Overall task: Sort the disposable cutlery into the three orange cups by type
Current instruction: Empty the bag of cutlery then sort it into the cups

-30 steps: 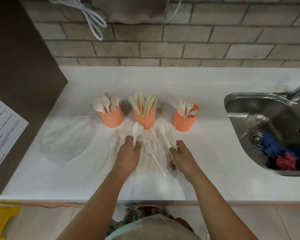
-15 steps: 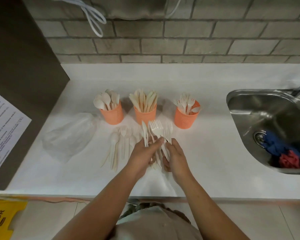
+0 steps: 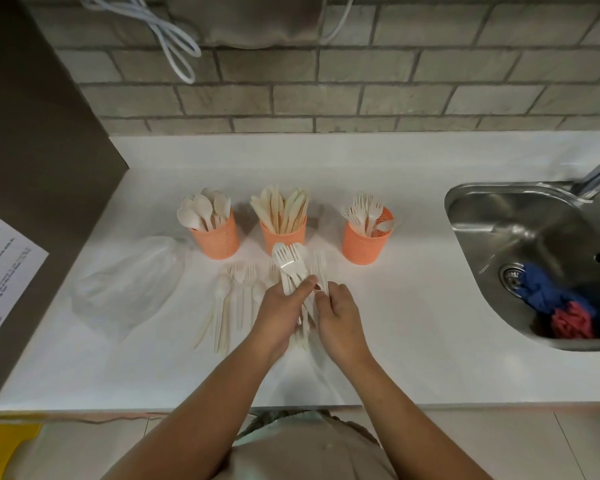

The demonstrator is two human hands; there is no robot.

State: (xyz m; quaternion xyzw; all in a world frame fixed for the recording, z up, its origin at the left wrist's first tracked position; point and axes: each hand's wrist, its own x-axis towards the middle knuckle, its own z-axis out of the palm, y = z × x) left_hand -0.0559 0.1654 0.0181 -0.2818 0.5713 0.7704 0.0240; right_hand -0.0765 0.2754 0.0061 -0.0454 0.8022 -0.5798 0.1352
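Three orange cups stand in a row on the white counter: the left cup (image 3: 216, 238) holds spoons, the middle cup (image 3: 284, 236) holds knives, the right cup (image 3: 365, 244) holds forks. My left hand (image 3: 280, 311) grips a bunch of white forks (image 3: 289, 266), tines pointing up in front of the middle cup. My right hand (image 3: 336, 317) pinches one fork (image 3: 320, 265) at the bunch's right side, touching the same handles. Loose cutlery (image 3: 230, 299) lies flat on the counter left of my hands, partly hidden by my left hand.
A crumpled clear plastic bag (image 3: 129, 282) lies left of the loose cutlery. A steel sink (image 3: 534, 237) with blue and red cloths is at the right. A dark cabinet side with a paper sheet (image 3: 0, 271) bounds the left. The brick wall is behind.
My left hand dropped the spoon it first held. Both hands came together and lifted a bunch of forks off the pile, and now hold it slightly higher and more upright.
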